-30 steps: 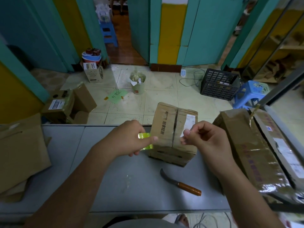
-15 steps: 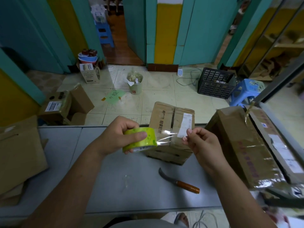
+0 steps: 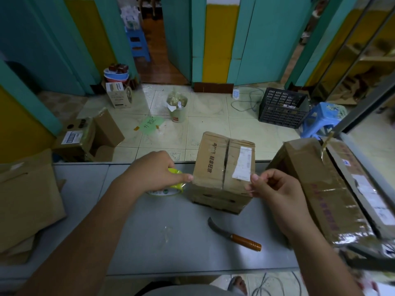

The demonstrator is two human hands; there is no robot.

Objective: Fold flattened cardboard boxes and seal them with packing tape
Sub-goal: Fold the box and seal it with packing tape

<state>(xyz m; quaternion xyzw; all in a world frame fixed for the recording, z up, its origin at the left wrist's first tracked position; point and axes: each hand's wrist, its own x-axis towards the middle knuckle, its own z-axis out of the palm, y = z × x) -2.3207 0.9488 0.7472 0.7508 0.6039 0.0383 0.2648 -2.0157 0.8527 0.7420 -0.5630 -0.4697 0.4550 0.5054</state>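
Note:
A small folded cardboard box (image 3: 222, 169) stands on the grey table (image 3: 149, 231), its top flaps closed with a seam down the middle and a white label on the right flap. My left hand (image 3: 154, 171) grips a green-rimmed roll of clear packing tape (image 3: 171, 189) just left of the box. My right hand (image 3: 271, 189) pinches the free end of the tape at the box's right side. The clear strip stretches between the hands across the box's near top edge and is hard to make out.
A knife with a wooden handle (image 3: 235, 237) lies on the table in front of the box. A large taped carton (image 3: 329, 193) fills the right side. Flattened cardboard (image 3: 23, 199) is stacked at the left. Beyond the table lie boxes, a bucket, a black crate and a blue stool on the tiled floor.
My hands have spread apart, drawing the tape strip longer. The roll has dropped lower beside the box's left side, and my right hand has shifted to the box's right edge.

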